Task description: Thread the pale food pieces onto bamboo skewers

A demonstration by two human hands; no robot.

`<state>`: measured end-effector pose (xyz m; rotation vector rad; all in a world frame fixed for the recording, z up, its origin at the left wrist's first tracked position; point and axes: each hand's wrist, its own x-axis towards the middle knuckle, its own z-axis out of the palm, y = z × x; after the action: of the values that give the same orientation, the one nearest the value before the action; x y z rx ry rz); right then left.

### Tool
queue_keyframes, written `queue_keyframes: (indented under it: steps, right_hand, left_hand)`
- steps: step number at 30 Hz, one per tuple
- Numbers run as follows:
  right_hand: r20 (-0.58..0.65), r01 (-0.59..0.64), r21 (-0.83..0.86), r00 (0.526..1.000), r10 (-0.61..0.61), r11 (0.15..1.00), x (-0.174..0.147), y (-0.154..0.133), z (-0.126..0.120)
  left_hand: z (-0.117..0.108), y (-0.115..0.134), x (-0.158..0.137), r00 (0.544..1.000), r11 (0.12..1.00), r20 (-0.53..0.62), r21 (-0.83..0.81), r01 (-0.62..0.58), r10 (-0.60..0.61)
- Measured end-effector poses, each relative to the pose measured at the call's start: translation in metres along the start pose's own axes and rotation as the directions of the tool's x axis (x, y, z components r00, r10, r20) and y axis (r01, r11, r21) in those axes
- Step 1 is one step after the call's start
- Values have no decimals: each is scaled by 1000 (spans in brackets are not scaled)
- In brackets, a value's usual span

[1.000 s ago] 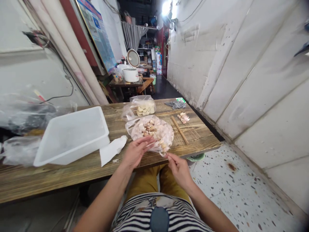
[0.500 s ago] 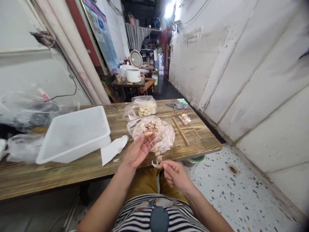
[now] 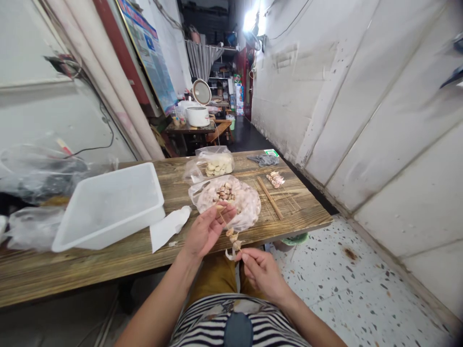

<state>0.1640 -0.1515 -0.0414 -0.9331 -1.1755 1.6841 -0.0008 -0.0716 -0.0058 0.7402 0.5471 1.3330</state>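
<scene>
My right hand (image 3: 262, 272) pinches the lower end of a thin wooden skewer (image 3: 224, 220) that carries several garlic cloves (image 3: 234, 237). A strip of papery skin hangs by the lowest clove. Between the thumb and fingers of my left hand (image 3: 208, 229) is a single garlic clove (image 3: 220, 207), at the skewer's upper tip. Whether the tip has entered that clove I cannot tell. Just behind my left hand lies an opened plastic bag (image 3: 249, 205) full of unpeeled garlic cloves.
To the right lie a bundle of skewers (image 3: 270, 198) and finished garlic skewers (image 3: 275, 180). Behind the garlic is a bag of pale slices (image 3: 219, 166). At left are a white plastic tub (image 3: 108, 236) and a paper tissue (image 3: 170, 224). A grey crumpled bag (image 3: 264, 160) sits near the far edge.
My left hand has shifted slightly lower, and its clove is now nearer the skewer's tip. The right hand keeps its pinch, a little lower. The view has moved slightly.
</scene>
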Motion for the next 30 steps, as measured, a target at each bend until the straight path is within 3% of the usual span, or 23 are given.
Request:
queue_keyframes:
  steps: [5,10,17,25,28,30]
  right_hand:
    - [-107,166,-250,974,-198,954,3,12,2]
    - [-185,220,-470,923,-339,855,6,18,1]
    - [-135,300,-610,873,-469,734,6,13,3]
    - [-93,342,-704,825,-558,623,18,-2,2]
    - [-97,350,-727,799,-593,591,21,-4,-5]
    - [-110,338,-750,783,-612,569,23,-3,-11]
  left_hand:
    - [3,-2,-4,1000,999,6,-44,21,-21]
    - [6,-3,-4,999,1000,-48,-29,8,-9]
    - [7,-5,-3,998,999,-56,-15,29,-30]
    - [19,-28,-14,993,993,-9,-1,115,-115]
    - [11,-27,-10,997,996,-35,57,66,-64]
    - [0,-19,-4,983,970,-168,239,-35,77]
